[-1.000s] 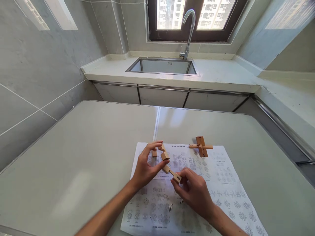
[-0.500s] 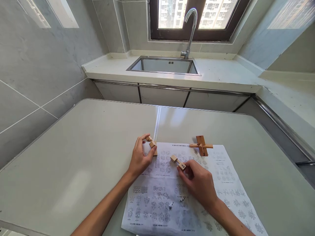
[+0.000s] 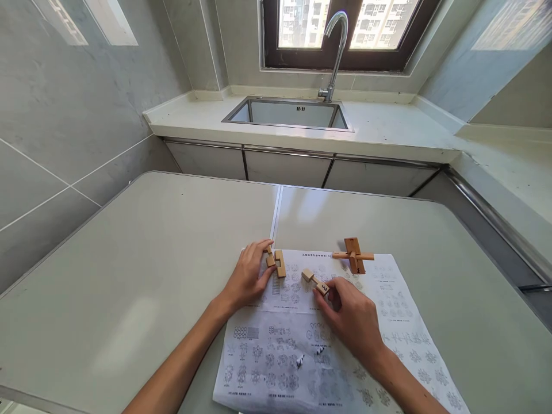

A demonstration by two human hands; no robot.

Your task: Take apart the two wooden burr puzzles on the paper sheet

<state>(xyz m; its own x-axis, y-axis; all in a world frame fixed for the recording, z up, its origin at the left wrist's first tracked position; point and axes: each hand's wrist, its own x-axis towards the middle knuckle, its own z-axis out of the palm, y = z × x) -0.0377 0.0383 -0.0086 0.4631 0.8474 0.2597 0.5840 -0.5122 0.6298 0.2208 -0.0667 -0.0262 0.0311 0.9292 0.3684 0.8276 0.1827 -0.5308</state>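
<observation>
Resting on the far left corner of the printed sheet (image 3: 345, 345), the left hand (image 3: 245, 279) has its fingertips on a pair of notched wooden blocks (image 3: 276, 263) that lie flat on the paper; the fingers are curled loosely over them, and whether they pinch or only touch cannot be told. Just to the right, at about three o'clock from those blocks, a single wooden bar (image 3: 314, 281) lies slanted on the sheet, its near end pinched between the thumb and fingers of the right hand (image 3: 351, 316). Farther out, at one o'clock from the right hand, a cross-shaped wooden puzzle (image 3: 353, 256) stands alone near the sheet's far edge. Everything sits on a pale table (image 3: 129, 276).
</observation>
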